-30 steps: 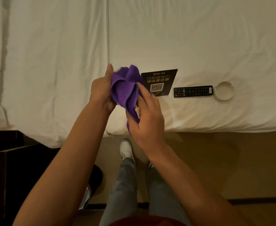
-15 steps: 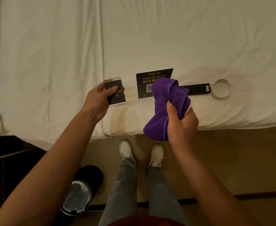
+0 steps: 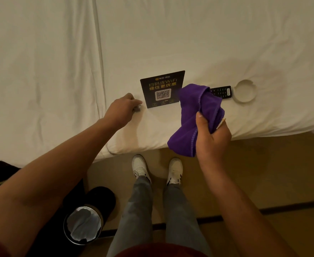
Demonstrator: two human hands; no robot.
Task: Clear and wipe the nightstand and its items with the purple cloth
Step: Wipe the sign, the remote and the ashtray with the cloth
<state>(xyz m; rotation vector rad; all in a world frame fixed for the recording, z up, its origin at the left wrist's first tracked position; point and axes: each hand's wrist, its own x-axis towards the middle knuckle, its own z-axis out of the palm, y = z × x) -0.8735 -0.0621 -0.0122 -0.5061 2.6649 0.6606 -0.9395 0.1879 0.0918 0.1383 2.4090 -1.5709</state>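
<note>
- The right hand (image 3: 211, 135) grips the bunched purple cloth (image 3: 195, 119), thumb across its front and fingers curled behind, holding it above the near edge of the bed (image 3: 59, 62).
- A thin pale stick-like thing (image 3: 221, 123) juts out from between the right hand's fingers beside the cloth; what it is cannot be told.
- The cloth hangs in folds, its lower corner drooping past the mattress edge over the floor (image 3: 263, 173), and its upper part hides the left end of the remote control (image 3: 222, 91).
- The left hand (image 3: 122, 109) lies knuckles up on the white sheet, fingers curled down onto a small dark item (image 3: 138, 108) that is mostly hidden beneath them; only a grey corner shows at the fingertips.
- Just right of that hand a black WiFi QR-code card (image 3: 162, 89) lies flat on the sheet.
- The remote control lies right of the card, and a round white ashtray (image 3: 245, 91) sits just beside its right end.
- Near the person's feet in white shoes (image 3: 139, 166), a round waste bin (image 3: 83, 224) with a shiny liner stands on the floor at lower left.
- The nightstand itself cannot be picked out with certainty; a dark shape sits at the far left edge.
</note>
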